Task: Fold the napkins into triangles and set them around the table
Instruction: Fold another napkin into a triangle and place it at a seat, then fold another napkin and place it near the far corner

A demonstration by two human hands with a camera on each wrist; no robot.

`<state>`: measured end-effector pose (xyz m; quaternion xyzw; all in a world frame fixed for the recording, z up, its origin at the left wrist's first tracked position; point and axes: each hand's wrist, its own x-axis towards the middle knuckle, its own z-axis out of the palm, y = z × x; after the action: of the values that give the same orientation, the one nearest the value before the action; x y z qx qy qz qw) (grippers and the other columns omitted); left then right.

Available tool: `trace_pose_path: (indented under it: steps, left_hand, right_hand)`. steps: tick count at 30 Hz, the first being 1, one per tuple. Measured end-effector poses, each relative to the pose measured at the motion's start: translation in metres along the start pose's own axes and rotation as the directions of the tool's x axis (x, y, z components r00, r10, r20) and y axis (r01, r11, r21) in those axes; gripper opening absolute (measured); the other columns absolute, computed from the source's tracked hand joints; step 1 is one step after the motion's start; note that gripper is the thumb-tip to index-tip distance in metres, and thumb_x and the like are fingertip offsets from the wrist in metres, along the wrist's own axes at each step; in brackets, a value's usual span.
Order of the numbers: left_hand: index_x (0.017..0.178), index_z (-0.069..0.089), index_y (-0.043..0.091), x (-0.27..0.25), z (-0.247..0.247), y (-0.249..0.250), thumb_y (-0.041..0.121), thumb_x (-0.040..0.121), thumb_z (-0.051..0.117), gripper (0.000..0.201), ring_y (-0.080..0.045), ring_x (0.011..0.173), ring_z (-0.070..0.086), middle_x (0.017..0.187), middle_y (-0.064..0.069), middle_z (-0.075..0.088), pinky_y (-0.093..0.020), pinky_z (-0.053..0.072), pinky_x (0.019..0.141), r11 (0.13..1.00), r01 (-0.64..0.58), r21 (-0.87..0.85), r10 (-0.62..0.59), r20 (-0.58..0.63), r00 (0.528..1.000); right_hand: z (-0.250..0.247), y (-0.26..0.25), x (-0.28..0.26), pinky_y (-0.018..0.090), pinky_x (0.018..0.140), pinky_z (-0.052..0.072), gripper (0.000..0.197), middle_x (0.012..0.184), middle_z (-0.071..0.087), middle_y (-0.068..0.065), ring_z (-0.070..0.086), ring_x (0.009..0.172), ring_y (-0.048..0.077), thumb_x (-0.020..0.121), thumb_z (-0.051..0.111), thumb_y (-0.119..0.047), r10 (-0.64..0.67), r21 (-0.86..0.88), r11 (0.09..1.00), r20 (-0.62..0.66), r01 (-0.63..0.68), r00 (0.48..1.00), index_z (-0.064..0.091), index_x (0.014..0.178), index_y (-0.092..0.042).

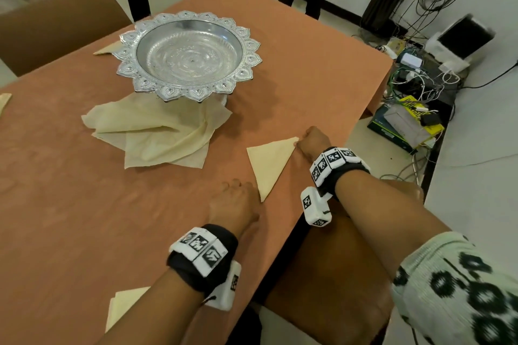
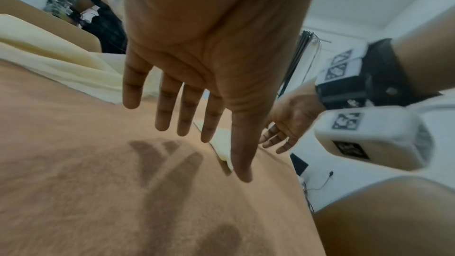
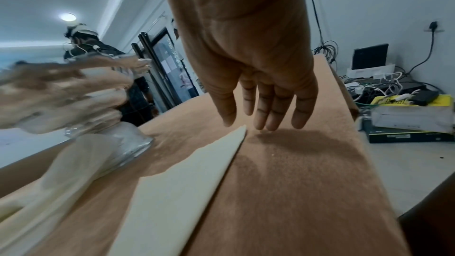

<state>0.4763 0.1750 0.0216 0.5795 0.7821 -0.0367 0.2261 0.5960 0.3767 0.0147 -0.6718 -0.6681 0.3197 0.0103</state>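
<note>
Fingers (image 3: 261,108) of both hands straight and loose, gripping nothing; folded napkin (image 1: 270,164) lies flat near the desk (image 1: 70,204) edge.

Risk imo: right hand (image 1: 311,140) at the far corner or left hand (image 1: 234,202) at the near tip could nudge it crooked, or off the close edge. Only the head view shows the unfolded pile (image 1: 157,134) under the silver tray (image 1: 189,54); the wrist views show both palms bare.

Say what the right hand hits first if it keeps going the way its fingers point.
Probably nothing soon: the right hand points past the folded napkin tip along bare tablecloth toward the far table edge. Depth is unclear; fingertips seem just above the cloth.
</note>
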Motion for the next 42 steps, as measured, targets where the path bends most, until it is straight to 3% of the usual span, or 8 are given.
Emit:
trace_pose_path:
  steps: [4, 15, 19, 24, 27, 29, 35, 42]
  left_hand:
    - [0.136, 0.045, 0.027, -0.052, -0.009, -0.038, 0.048, 0.086, 0.060, 0.057, -0.022, 0.124, 0.045, 0.139, -0.001, 0.046, -0.042, 0.038, 0.103, 0.984, 0.045, -0.175, -0.069, -0.131, 0.989]
    - [0.126, 0.056, 0.028, -0.264, 0.082, -0.182, 0.033, 0.091, 0.057, 0.034, -0.018, 0.111, 0.056, 0.131, 0.005, 0.055, -0.033, 0.045, 0.086, 0.969, 0.119, -0.218, -0.175, -0.260, 0.950]
    - [0.102, 0.071, 0.034, -0.299, 0.111, -0.185, 0.043, 0.069, 0.079, 0.036, -0.016, 0.097, 0.063, 0.113, 0.010, 0.066, -0.037, 0.050, 0.077, 0.998, 0.064, 0.016, -0.059, -0.220, 0.974]
    - [0.071, 0.073, 0.035, -0.300, 0.126, -0.189, 0.041, 0.069, 0.074, 0.006, -0.015, 0.073, 0.061, 0.084, 0.014, 0.070, -0.034, 0.044, 0.063, 0.991, -0.029, 0.128, 0.071, -0.336, 0.939]
    - [0.065, 0.073, 0.032, -0.302, 0.125, -0.191, 0.034, 0.070, 0.080, 0.009, -0.015, 0.070, 0.059, 0.075, 0.015, 0.068, -0.035, 0.041, 0.066, 0.987, -0.067, 0.143, 0.114, -0.346, 0.931]
    - [0.065, 0.072, 0.031, -0.302, 0.126, -0.192, 0.044, 0.080, 0.057, 0.025, -0.012, 0.071, 0.058, 0.075, 0.017, 0.067, -0.036, 0.038, 0.071, 0.989, -0.063, 0.137, 0.101, -0.287, 0.952]
    - [0.113, 0.065, 0.032, -0.284, 0.079, -0.227, 0.070, 0.075, 0.016, 0.072, -0.017, 0.108, 0.057, 0.120, 0.011, 0.063, -0.042, 0.035, 0.092, 1.000, 0.008, 0.002, -0.008, -0.247, 0.969]
    - [0.143, 0.037, 0.027, -0.131, -0.024, -0.376, 0.045, 0.093, 0.046, 0.054, -0.024, 0.134, 0.035, 0.151, 0.000, 0.034, -0.043, 0.032, 0.106, 0.998, -0.024, 0.064, 0.040, -0.248, 0.968]
  right_hand:
    - [0.015, 0.003, -0.070, 0.029, 0.081, 0.041, 0.038, 0.122, 0.057, 0.016, 0.054, 0.111, 0.031, 0.088, 0.059, -0.013, -0.175, -0.057, 0.983, 0.007, 0.175, 0.985, 0.048, 0.123, -0.005]
    - [0.174, 0.040, -0.308, 0.034, 0.091, 0.042, 0.031, 0.116, 0.054, 0.004, 0.049, 0.109, 0.022, 0.086, 0.051, -0.014, -0.535, -0.001, 0.843, 0.082, 0.537, 0.841, 0.056, 0.117, -0.017]
    - [0.209, 0.043, -0.358, 0.035, 0.096, 0.038, 0.039, 0.129, 0.047, 0.002, 0.044, 0.118, 0.022, 0.090, 0.049, -0.017, -0.579, -0.184, 0.788, 0.103, 0.587, 0.809, 0.048, 0.129, -0.017]
    - [0.228, 0.053, -0.369, 0.038, 0.108, 0.027, 0.050, 0.153, 0.029, 0.001, 0.031, 0.136, 0.022, 0.096, 0.029, -0.029, -0.579, -0.322, 0.753, 0.088, 0.573, 0.811, 0.031, 0.145, -0.020]
    - [0.236, 0.059, -0.372, 0.041, 0.114, 0.020, 0.067, 0.158, 0.019, -0.001, 0.021, 0.143, 0.019, 0.087, 0.004, -0.037, -0.555, -0.349, 0.749, 0.131, 0.563, 0.821, 0.024, 0.149, -0.022]
    - [0.236, 0.056, -0.374, 0.040, 0.114, 0.019, 0.062, 0.158, 0.018, -0.001, 0.020, 0.143, 0.018, 0.090, 0.010, -0.035, -0.549, -0.366, 0.750, 0.118, 0.550, 0.827, 0.023, 0.149, -0.022]
    - [0.214, 0.012, -0.361, 0.038, 0.096, 0.036, 0.041, 0.136, 0.046, 0.000, 0.044, 0.120, 0.021, 0.095, 0.040, -0.022, -0.501, -0.316, 0.833, -0.078, 0.455, 0.862, 0.044, 0.136, -0.021]
    - [0.214, -0.122, -0.277, 0.039, 0.098, 0.035, 0.038, 0.133, 0.048, 0.001, 0.043, 0.122, 0.021, 0.093, 0.044, -0.018, -0.459, -0.357, 0.854, -0.173, 0.379, 0.871, 0.049, 0.130, -0.019]
